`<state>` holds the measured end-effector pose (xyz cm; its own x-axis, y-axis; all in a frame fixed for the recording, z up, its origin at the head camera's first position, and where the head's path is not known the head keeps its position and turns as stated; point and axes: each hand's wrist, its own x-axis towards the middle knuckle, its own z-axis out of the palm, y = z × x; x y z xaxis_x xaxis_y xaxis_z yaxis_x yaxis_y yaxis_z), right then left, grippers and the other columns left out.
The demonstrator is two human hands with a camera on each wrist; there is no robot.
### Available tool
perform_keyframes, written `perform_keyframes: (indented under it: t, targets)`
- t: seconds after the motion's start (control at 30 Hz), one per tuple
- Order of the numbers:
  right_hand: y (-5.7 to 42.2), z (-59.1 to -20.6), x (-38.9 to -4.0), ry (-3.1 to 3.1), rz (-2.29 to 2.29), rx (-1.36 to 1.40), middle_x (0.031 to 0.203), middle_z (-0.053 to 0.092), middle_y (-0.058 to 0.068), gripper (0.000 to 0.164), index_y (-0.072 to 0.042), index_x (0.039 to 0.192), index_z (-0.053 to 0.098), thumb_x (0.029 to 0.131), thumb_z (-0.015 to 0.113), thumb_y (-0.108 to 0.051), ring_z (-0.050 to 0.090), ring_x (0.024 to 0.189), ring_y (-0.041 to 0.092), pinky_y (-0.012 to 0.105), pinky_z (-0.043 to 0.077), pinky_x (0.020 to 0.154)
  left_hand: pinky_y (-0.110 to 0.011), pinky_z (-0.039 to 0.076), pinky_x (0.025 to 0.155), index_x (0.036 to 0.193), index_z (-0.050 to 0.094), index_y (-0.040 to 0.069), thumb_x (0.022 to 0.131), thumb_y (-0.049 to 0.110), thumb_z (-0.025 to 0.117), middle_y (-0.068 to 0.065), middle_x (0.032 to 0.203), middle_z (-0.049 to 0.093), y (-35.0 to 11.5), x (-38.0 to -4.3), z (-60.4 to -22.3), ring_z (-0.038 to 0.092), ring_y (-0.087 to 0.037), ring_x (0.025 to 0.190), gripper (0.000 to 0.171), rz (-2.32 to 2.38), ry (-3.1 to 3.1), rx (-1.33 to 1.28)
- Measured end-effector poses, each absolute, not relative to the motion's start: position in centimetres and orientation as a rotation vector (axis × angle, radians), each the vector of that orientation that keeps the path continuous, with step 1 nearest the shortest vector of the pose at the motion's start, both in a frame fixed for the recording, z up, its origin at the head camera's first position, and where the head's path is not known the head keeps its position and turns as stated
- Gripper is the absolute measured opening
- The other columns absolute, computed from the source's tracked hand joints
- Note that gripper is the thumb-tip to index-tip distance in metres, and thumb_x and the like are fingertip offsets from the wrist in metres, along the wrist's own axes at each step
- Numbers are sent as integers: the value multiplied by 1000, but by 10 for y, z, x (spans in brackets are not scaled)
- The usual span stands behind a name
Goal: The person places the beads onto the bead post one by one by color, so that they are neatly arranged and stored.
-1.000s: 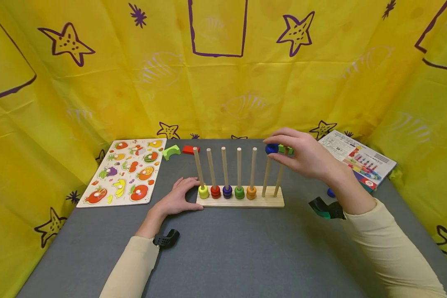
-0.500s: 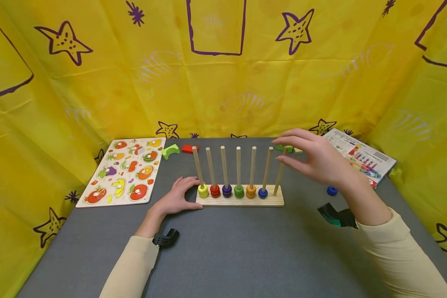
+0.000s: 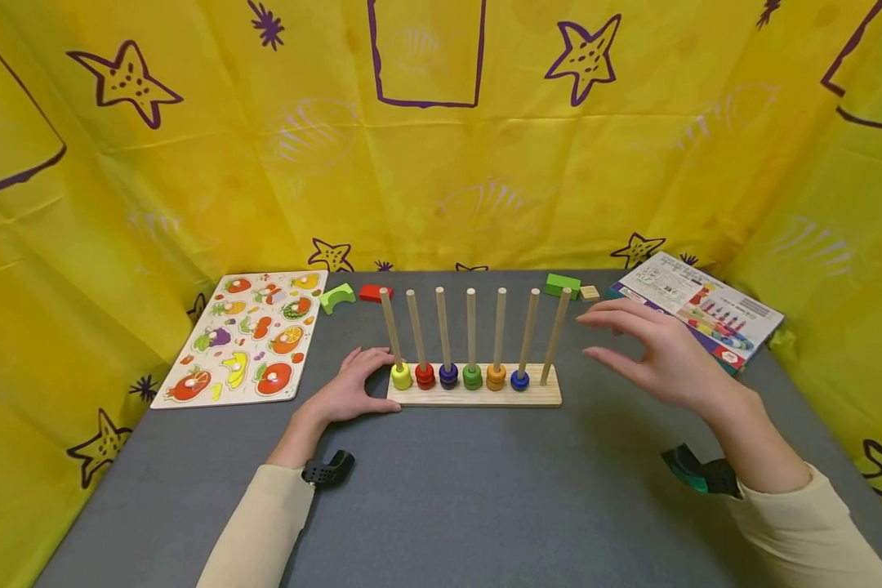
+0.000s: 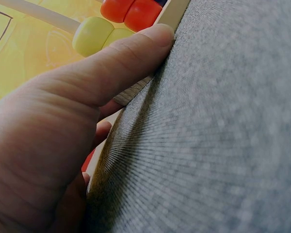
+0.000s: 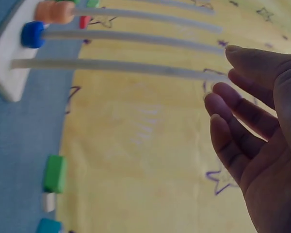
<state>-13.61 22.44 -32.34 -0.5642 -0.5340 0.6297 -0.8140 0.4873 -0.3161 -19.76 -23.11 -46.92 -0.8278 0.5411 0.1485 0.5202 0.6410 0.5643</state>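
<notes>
A wooden peg stacker [image 3: 478,398] stands upright mid-table in the head view. Pairs of beads sit low on its pegs: yellow [image 3: 401,376], red [image 3: 425,376], purple [image 3: 448,376], green [image 3: 472,378] and orange [image 3: 496,377]. A single blue bead [image 3: 519,381] is on the following peg, and the rightmost peg [image 3: 554,339] is bare. My left hand [image 3: 351,387] grips the left end of the base, thumb along the front edge in the left wrist view. My right hand [image 3: 650,351] hovers right of the bare peg, thumb and fingers apart, holding nothing.
A fruit puzzle board [image 3: 246,339] lies at the left. Behind the pegs are a light green arch block [image 3: 337,299], a red block [image 3: 376,293], a green block [image 3: 563,285] and a small wooden piece [image 3: 590,293]. A box [image 3: 706,306] lies at the back right.
My right hand let go of the blue bead, which dropped down its peg onto the base. It then moved right and nearer. Another blue bead on the table is now hidden behind it.
</notes>
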Motion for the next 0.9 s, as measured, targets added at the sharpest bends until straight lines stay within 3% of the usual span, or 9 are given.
perform_keyframes:
  t: [0.1, 0.17, 0.47, 0.63, 0.8, 0.9]
  targets:
    - [231, -334, -135, -2355, 844, 1066, 115, 68, 2, 48, -8, 119, 71, 75, 85, 5, 62, 98, 14, 12, 46, 87, -58, 8, 119, 136, 57, 0, 79, 35, 87, -21, 143, 50, -231, -198, -469, 39, -38, 138, 73, 945, 2816, 903]
    - [235, -343, -135, -2389, 831, 1037, 114, 68, 1, 54, -9, 119, 71, 70, 86, 9, 62, 97, 14, 11, 45, 87, -58, 7, 119, 136, 57, 0, 79, 35, 87, -21, 144, 50, -231, -198, -469, 39, -37, 138, 74, 943, 2815, 899]
    - [264, -376, -144, -2509, 787, 880, 111, 67, 1, 48, -9, 120, 70, 76, 86, 2, 61, 92, 14, 15, 49, 76, -57, 7, 119, 136, 57, 0, 79, 34, 87, -20, 143, 51, -229, -198, -466, 39, -37, 138, 73, 952, 2809, 916]
    - [283, -392, -154, -2581, 764, 808, 111, 67, 3, 43, -8, 121, 69, 81, 84, -1, 61, 92, 15, 17, 51, 76, -57, 7, 119, 136, 57, 1, 79, 34, 87, -19, 144, 50, -230, -198, -468, 39, -36, 139, 73, 934, 2812, 912]
    - [301, -407, -163, -2578, 749, 787, 109, 69, 7, 43, -6, 119, 69, 79, 84, 1, 61, 91, 13, 13, 47, 78, -57, 7, 119, 136, 57, -1, 79, 34, 87, -20, 143, 51, -231, -197, -468, 40, -37, 138, 73, 938, 2813, 922]
    - [309, -413, -166, -2578, 744, 780, 109, 69, 10, 43, -4, 119, 69, 79, 84, 1, 62, 91, 18, 13, 47, 78, -57, 7, 119, 136, 56, -1, 79, 33, 87, -20, 143, 51, -230, -197, -468, 40, -36, 138, 74, 934, 2811, 913]
